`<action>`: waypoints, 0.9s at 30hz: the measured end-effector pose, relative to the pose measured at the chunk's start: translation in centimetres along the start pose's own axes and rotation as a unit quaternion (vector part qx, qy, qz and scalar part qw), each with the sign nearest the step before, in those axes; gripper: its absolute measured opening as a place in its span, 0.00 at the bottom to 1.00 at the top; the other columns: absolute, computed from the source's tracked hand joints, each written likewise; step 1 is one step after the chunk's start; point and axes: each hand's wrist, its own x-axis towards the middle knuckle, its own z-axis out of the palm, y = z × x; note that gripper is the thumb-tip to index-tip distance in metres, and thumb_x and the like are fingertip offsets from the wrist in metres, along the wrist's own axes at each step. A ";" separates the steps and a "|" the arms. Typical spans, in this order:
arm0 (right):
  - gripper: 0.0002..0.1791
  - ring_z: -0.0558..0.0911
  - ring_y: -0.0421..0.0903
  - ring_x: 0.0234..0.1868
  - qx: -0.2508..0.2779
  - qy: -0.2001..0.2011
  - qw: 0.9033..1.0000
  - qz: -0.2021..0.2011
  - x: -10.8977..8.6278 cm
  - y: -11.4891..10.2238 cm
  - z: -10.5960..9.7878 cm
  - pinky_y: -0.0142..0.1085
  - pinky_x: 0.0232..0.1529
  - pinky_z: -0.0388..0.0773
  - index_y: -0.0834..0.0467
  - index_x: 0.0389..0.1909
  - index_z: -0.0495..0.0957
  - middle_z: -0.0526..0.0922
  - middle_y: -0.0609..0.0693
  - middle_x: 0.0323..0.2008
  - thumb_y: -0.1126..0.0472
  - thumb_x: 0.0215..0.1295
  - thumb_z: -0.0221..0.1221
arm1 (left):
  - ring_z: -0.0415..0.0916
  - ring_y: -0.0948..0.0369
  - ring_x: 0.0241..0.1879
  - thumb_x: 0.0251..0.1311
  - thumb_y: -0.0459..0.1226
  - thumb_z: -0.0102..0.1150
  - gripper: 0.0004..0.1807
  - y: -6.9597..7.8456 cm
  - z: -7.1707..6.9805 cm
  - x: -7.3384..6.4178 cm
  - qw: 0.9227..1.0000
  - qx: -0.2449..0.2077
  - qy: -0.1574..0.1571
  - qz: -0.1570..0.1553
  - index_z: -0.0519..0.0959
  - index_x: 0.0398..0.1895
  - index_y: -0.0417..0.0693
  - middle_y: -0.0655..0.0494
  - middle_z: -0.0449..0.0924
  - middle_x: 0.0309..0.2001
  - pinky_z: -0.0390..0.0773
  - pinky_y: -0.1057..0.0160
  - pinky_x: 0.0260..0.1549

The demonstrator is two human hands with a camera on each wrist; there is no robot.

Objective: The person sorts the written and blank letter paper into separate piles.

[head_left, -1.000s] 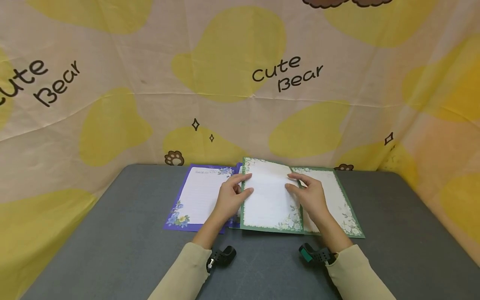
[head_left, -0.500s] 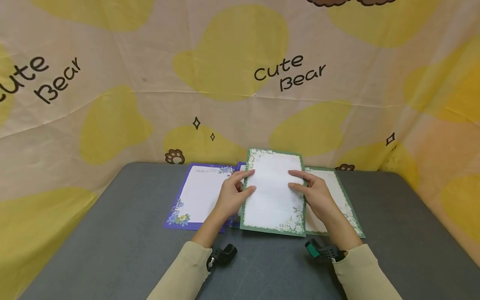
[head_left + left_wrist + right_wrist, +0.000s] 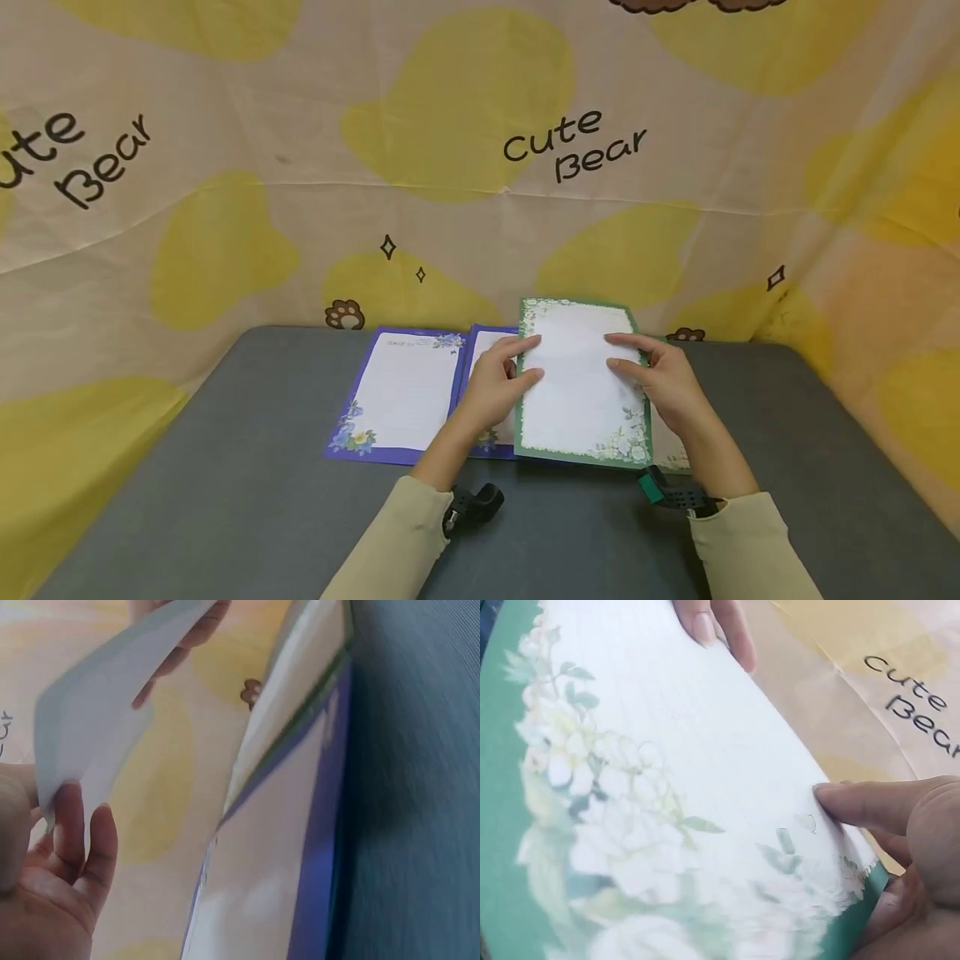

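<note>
In the head view a sheet of stationery paper, white with a green border and pale flowers, is held raised and tilted. My left hand pinches its left edge, thumb and forefinger on the front. My right hand pinches the opposite edge the same way; in the right wrist view its thumb presses the printed face while other fingers sit behind. From the left wrist the paper's plain back shows, with left fingers against it. A second green-bordered sheet lies behind, mostly hidden.
Two purple-bordered sheets with blue flowers lie on the grey table: the left purple sheet shows almost fully, the right purple sheet is partly covered by my left hand and the held paper. A patterned cloth hangs behind the table.
The held green sheet has risen off the one beneath and moved right with both hands. More of the right purple sheet now shows; the lower green sheet is more covered.
</note>
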 end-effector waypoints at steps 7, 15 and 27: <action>0.28 0.55 0.58 0.76 -0.048 0.040 0.998 0.026 -0.3 0.2 -1.9 0.22 0.35 0.66 0.58 0.70 0.72 0.54 0.60 0.80 0.58 0.72 0.61 | 0.66 0.61 0.31 0.69 0.34 0.60 0.30 1.4 2.4 1.5 0.999 0.025 -0.027 -0.022 0.69 0.74 0.55 0.48 0.62 0.76 0.70 0.67 0.32; 0.34 0.48 0.53 0.83 -0.028 0.057 0.997 0.035 -0.4 0.6 -3.6 0.15 0.60 0.68 0.55 0.75 0.66 0.54 0.53 0.81 0.55 0.71 0.63 | 0.58 0.50 0.77 0.70 0.33 0.58 0.36 2.1 3.8 2.3 0.998 -0.028 -0.055 -0.031 0.58 0.79 0.57 0.50 0.46 0.82 0.73 0.52 0.64; 0.37 0.49 0.59 0.82 -0.017 0.021 0.999 0.022 -0.5 1.4 -4.6 0.28 0.69 0.68 0.56 0.76 0.63 0.48 0.57 0.82 0.56 0.69 0.64 | 0.75 0.49 0.60 0.68 0.30 0.56 0.42 0.7 4.3 2.3 0.993 -0.084 -0.076 -0.031 0.50 0.82 0.54 0.49 0.40 0.83 0.78 0.60 0.47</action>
